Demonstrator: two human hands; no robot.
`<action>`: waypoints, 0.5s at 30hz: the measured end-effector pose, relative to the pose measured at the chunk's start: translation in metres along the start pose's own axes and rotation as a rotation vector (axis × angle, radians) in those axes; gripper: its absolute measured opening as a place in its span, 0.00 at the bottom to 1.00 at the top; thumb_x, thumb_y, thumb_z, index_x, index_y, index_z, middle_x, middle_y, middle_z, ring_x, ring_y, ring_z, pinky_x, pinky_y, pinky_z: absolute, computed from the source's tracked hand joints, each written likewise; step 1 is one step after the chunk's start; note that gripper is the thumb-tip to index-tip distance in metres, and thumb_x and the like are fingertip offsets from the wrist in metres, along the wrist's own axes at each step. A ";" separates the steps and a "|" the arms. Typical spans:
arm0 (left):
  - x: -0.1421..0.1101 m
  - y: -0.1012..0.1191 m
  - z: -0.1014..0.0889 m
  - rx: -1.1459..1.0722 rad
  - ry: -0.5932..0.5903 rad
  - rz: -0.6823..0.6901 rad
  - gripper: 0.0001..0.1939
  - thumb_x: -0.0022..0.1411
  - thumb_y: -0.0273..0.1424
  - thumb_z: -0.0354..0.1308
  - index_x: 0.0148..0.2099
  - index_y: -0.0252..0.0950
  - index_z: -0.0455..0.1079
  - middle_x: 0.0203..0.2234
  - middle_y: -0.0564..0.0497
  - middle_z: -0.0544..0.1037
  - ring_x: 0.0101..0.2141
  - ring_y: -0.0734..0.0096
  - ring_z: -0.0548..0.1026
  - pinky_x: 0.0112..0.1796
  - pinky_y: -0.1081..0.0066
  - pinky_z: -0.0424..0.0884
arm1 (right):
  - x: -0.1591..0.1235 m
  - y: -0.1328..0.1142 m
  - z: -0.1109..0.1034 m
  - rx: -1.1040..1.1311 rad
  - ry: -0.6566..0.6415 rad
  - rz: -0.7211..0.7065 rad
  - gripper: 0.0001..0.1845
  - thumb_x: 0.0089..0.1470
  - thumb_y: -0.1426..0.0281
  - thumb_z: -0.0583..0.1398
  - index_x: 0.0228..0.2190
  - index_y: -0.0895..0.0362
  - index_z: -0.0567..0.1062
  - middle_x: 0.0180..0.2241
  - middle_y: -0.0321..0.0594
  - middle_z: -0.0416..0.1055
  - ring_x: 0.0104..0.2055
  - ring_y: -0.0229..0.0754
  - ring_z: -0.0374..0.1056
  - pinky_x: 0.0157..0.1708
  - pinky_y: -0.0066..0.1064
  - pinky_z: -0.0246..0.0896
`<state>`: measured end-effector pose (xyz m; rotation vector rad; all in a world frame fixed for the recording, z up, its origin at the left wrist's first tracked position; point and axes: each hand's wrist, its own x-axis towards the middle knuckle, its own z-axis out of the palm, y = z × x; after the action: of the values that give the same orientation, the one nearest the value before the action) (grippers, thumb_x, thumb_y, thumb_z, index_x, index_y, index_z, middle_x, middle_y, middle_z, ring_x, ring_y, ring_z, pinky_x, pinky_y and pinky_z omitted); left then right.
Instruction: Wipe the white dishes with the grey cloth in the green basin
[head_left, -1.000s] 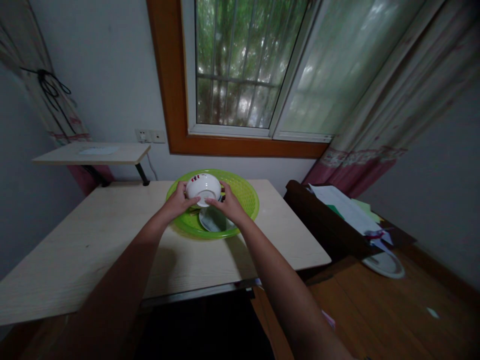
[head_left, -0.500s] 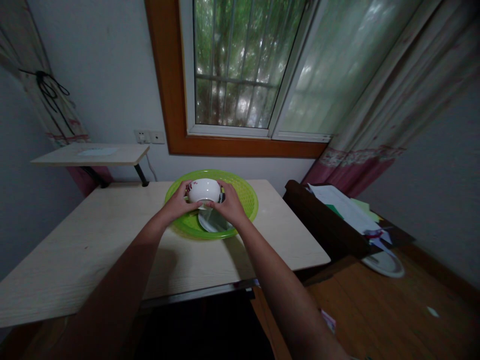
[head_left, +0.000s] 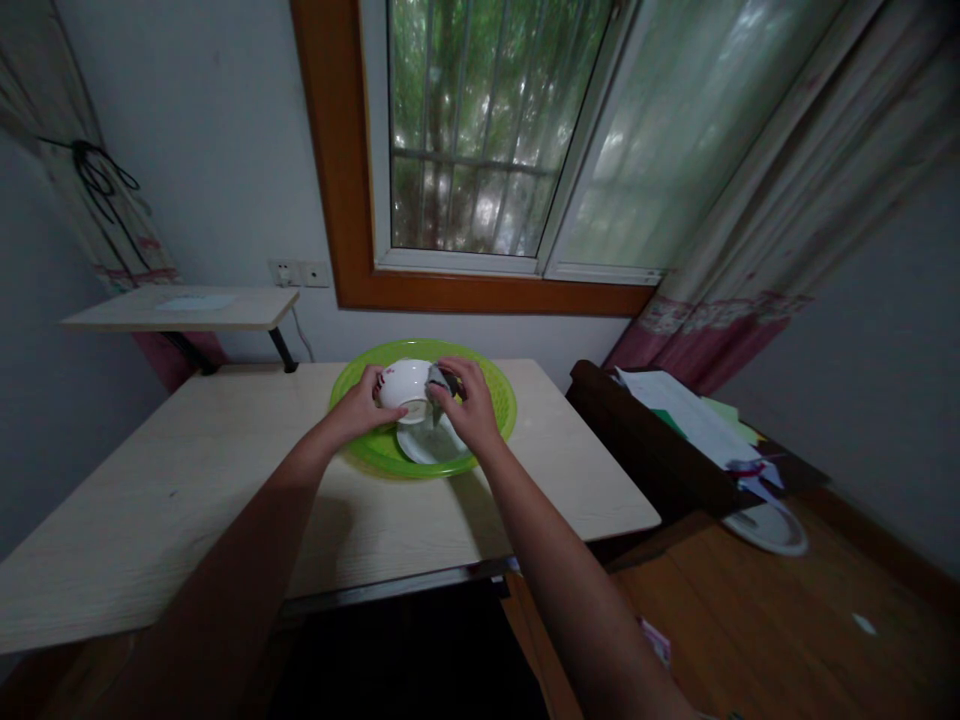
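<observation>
A person's left hand grips a white patterned bowl over a green plastic basket; the right hand pinches a greyish cloth against the bowl.

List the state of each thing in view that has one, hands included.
Left hand: closed on the bowl's left side
Right hand: gripping a cloth at the bowl's right side
White bowl: held tilted, base towards the camera
Cloth: bunched against the bowl
Green basket: upright on the table
White dish: lying in the basket
Left curtain: tied with black cord
</observation>
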<state>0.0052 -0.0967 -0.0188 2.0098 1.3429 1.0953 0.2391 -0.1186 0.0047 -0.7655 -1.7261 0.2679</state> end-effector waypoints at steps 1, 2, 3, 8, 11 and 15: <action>-0.001 0.003 0.000 0.019 -0.031 0.003 0.37 0.47 0.45 0.71 0.53 0.38 0.59 0.47 0.46 0.73 0.45 0.59 0.76 0.45 0.62 0.73 | -0.001 -0.003 0.000 0.005 -0.027 -0.036 0.17 0.61 0.68 0.62 0.52 0.50 0.74 0.52 0.44 0.71 0.57 0.46 0.67 0.59 0.42 0.64; -0.002 0.005 0.000 0.034 -0.059 0.008 0.36 0.47 0.45 0.71 0.53 0.38 0.60 0.46 0.46 0.73 0.44 0.59 0.76 0.45 0.62 0.73 | -0.002 -0.004 0.000 0.010 -0.067 -0.075 0.16 0.63 0.69 0.60 0.52 0.51 0.74 0.52 0.44 0.72 0.57 0.46 0.67 0.59 0.42 0.63; -0.003 0.007 0.000 0.045 -0.076 0.011 0.36 0.47 0.44 0.71 0.53 0.38 0.60 0.45 0.46 0.74 0.43 0.59 0.76 0.45 0.62 0.73 | -0.003 -0.006 0.000 0.015 -0.109 -0.109 0.16 0.63 0.70 0.58 0.53 0.51 0.74 0.52 0.44 0.72 0.57 0.45 0.67 0.60 0.42 0.62; -0.003 0.006 0.001 0.024 -0.046 0.027 0.36 0.46 0.43 0.71 0.53 0.38 0.60 0.46 0.46 0.73 0.45 0.59 0.76 0.47 0.60 0.73 | -0.003 -0.004 0.003 -0.025 -0.120 -0.116 0.16 0.64 0.73 0.54 0.50 0.52 0.75 0.53 0.45 0.74 0.58 0.44 0.67 0.61 0.43 0.61; 0.000 -0.001 0.001 -0.028 0.018 0.010 0.36 0.45 0.43 0.72 0.52 0.39 0.60 0.47 0.46 0.72 0.47 0.58 0.75 0.49 0.59 0.73 | -0.002 0.002 0.003 -0.078 -0.029 -0.041 0.15 0.63 0.74 0.55 0.49 0.54 0.76 0.50 0.45 0.74 0.55 0.44 0.69 0.59 0.40 0.62; 0.005 -0.008 0.001 -0.206 0.148 -0.048 0.39 0.42 0.40 0.73 0.52 0.39 0.58 0.46 0.46 0.73 0.46 0.59 0.77 0.48 0.58 0.74 | -0.001 0.010 0.004 -0.214 0.001 0.121 0.13 0.60 0.75 0.57 0.44 0.56 0.78 0.44 0.45 0.76 0.49 0.45 0.70 0.53 0.37 0.65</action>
<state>0.0029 -0.0884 -0.0241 1.7698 1.2848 1.3240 0.2392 -0.1107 -0.0029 -1.0280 -1.7281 0.1667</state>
